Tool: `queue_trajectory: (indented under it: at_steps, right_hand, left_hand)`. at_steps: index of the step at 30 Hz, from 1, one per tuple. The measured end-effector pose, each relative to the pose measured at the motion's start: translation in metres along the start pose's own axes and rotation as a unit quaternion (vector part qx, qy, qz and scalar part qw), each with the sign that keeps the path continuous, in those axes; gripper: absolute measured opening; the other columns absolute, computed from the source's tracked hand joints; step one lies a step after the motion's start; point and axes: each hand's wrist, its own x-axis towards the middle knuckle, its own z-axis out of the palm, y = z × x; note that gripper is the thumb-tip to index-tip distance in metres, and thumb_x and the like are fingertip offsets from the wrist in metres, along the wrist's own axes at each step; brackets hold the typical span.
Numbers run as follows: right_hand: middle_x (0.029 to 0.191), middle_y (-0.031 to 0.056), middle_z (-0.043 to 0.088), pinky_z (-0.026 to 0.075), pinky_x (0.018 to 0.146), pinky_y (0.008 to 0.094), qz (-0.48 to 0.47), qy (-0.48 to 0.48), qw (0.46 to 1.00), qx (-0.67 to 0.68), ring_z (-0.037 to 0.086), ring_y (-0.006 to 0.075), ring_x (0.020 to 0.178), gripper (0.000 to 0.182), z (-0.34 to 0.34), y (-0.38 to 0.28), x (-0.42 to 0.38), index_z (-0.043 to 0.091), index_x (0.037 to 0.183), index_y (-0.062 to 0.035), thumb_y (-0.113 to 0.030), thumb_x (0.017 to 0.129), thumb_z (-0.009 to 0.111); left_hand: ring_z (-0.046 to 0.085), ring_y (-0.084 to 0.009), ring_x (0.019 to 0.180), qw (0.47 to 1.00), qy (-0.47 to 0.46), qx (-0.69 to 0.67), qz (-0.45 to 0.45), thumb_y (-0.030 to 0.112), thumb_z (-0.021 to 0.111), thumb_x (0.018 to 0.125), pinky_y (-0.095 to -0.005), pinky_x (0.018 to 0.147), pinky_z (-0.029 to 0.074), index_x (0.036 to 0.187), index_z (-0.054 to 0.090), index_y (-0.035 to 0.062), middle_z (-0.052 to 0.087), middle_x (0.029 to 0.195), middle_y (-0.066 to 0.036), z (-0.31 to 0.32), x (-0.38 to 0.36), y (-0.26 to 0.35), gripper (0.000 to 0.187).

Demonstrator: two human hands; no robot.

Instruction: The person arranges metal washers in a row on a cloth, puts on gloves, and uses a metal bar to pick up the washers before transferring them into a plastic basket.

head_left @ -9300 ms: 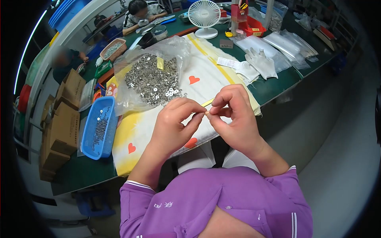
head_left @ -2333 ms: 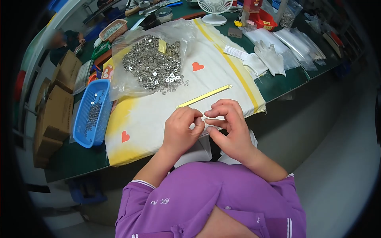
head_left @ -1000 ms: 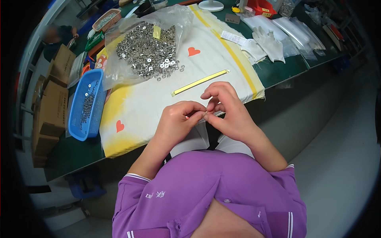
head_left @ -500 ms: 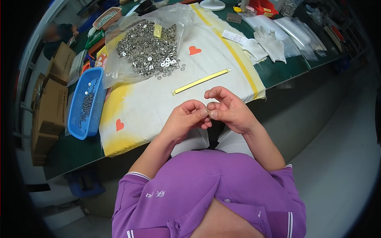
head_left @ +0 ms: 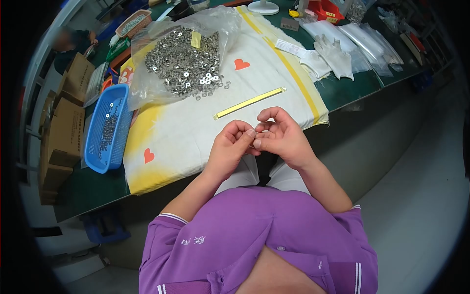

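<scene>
**Closely Worked: Bare Fingertips Meet Above a Lap**

A worker's bare left hand [head_left: 227, 149] and bare right hand [head_left: 289, 144] come together just off the near edge of a white cloth with yellow borders and red hearts [head_left: 171, 132]. The left fingers are drawn in narrow, thumb beside the curled forefinger; the right thumb sits low and close to them, its forefinger arched and raised. Whether anything small is pinched between them cannot be told. Fine work of this kind would seem to call for a light pinch, one hand kept steady while the other adjusts, and fingertips brought over the cloth so a dropped part is caught.

Beyond the hands lies a slim yellow strip [head_left: 249, 103], flat on the cloth and touched by neither. Farther up, a crumpled clear plastic bag [head_left: 139, 85] holds a heap of small silver-coloured metal rings [head_left: 183, 63], some spilled loose at its edge. At left, a long blue plastic basket [head_left: 119, 142] contains small dark metal parts [head_left: 108, 130] and a few brighter rings [head_left: 107, 115]. A pink basket [head_left: 142, 27] behind holds pale small pieces [head_left: 133, 23].
</scene>
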Motion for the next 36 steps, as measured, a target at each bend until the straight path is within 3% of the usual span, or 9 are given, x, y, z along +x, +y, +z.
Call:
queue_trajectory:
  at_steps: [3, 7, 12, 19, 21, 27, 31, 33, 36]
  right_hand:
    - [0.086, 0.0057, 0.051, 0.051, 0.069, 0.0242, 0.021, -0.009, 1.0, -0.021, 0.057, 0.0113, 0.074, 0.034, 0.002, 0.001, -0.001, 0.044, 0.105, -0.003, 0.003, 0.08, 0.065]
    - [0.087, 0.0063, 0.052, 0.051, 0.067, 0.0232, 0.007, 0.001, 0.999, 0.035, 0.058, 0.0109, 0.074, 0.031, -0.004, 0.006, 0.002, 0.044, 0.104, -0.0034, 0.004, 0.081, 0.064]
    - [0.093, 0.0096, 0.055, 0.051, 0.071, 0.0249, -0.007, 0.008, 0.997, 0.071, 0.06, 0.0133, 0.081, 0.028, -0.008, 0.008, 0.003, 0.045, 0.103, -0.0035, 0.006, 0.083, 0.061]
    - [0.098, 0.0113, 0.056, 0.05, 0.08, 0.0275, -0.005, 0.031, 0.997, 0.076, 0.06, 0.0154, 0.093, 0.029, -0.006, 0.005, 0.002, 0.044, 0.104, -0.0036, 0.007, 0.082, 0.06]
    - [0.107, 0.0053, 0.045, 0.05, 0.086, 0.0273, -0.002, 0.03, 0.996, 0.083, 0.056, 0.0159, 0.101, 0.03, -0.006, 0.003, 0.002, 0.046, 0.103, -0.0045, 0.012, 0.08, 0.057]
    - [0.11, 0.0061, 0.044, 0.049, 0.09, 0.0316, -0.017, 0.026, 0.999, 0.034, 0.051, 0.018, 0.106, 0.033, -0.006, 0.005, 0.001, 0.046, 0.107, -0.0036, 0.011, 0.079, 0.056]
    - [0.114, 0.0072, 0.043, 0.049, 0.09, 0.0343, -0.017, 0.008, 0.999, 0.049, 0.049, 0.0188, 0.108, 0.035, -0.004, 0.005, -0.001, 0.045, 0.111, -0.0032, 0.009, 0.08, 0.055]
    - [0.118, 0.008, 0.042, 0.049, 0.091, 0.0356, -0.014, 0.012, 0.998, 0.057, 0.048, 0.0198, 0.11, 0.035, -0.003, 0.004, -0.002, 0.044, 0.113, -0.0031, 0.006, 0.081, 0.054]
    - [0.12, 0.0083, 0.042, 0.049, 0.092, 0.0359, -0.019, 0.012, 0.998, 0.063, 0.048, 0.0212, 0.111, 0.035, -0.003, 0.003, -0.003, 0.043, 0.114, -0.0032, 0.005, 0.081, 0.053]
  left_hand:
    - [0.062, -0.0145, 0.07, 1.0, -0.01, -0.005, 0.003, 0.015, 0.053, 0.094, -0.0263, 0.063, 0.053, 0.098, 0.051, 0.0017, 0.06, 0.082, -0.007, 0.001, 0.002, -0.004, 0.014]
    - [0.061, -0.0136, 0.072, 0.999, -0.042, -0.026, 0.001, 0.018, 0.053, 0.095, -0.0249, 0.064, 0.051, 0.1, 0.051, 0.0043, 0.06, 0.079, -0.004, -0.002, 0.003, -0.005, 0.015]
    - [0.062, -0.0144, 0.071, 0.997, -0.017, -0.068, -0.042, 0.017, 0.049, 0.096, -0.0243, 0.064, 0.052, 0.104, 0.054, 0.0029, 0.06, 0.08, -0.005, -0.001, 0.001, -0.002, 0.017]
    - [0.063, -0.0138, 0.072, 0.998, -0.006, -0.061, -0.029, 0.017, 0.046, 0.097, -0.024, 0.065, 0.053, 0.104, 0.054, 0.003, 0.061, 0.08, -0.005, 0.0, 0.0, 0.0, 0.017]
    - [0.061, -0.015, 0.069, 0.998, 0.022, -0.049, -0.032, 0.022, 0.044, 0.098, -0.0236, 0.061, 0.051, 0.095, 0.053, 0.0039, 0.058, 0.074, -0.005, 0.005, -0.002, 0.004, 0.021]
    - [0.058, -0.0153, 0.059, 0.995, -0.075, -0.057, 0.011, 0.034, 0.039, 0.099, -0.0226, 0.051, 0.042, 0.08, 0.045, 0.0065, 0.047, 0.059, -0.003, -0.014, 0.003, -0.006, 0.033]
    - [0.058, -0.014, 0.058, 0.995, -0.093, -0.033, -0.01, 0.031, 0.043, 0.098, -0.0223, 0.048, 0.042, 0.081, 0.046, 0.006, 0.048, 0.058, -0.002, -0.013, -0.001, -0.002, 0.03]
    - [0.058, -0.0121, 0.059, 1.0, 0.0, 0.004, 0.022, 0.029, 0.048, 0.097, -0.0213, 0.049, 0.042, 0.081, 0.048, 0.0061, 0.053, 0.062, -0.002, -0.005, -0.002, -0.004, 0.028]
    - [0.057, -0.0103, 0.06, 0.997, 0.036, 0.037, 0.049, 0.029, 0.05, 0.097, -0.0211, 0.05, 0.043, 0.087, 0.053, 0.0048, 0.058, 0.065, -0.003, -0.002, -0.003, -0.001, 0.026]
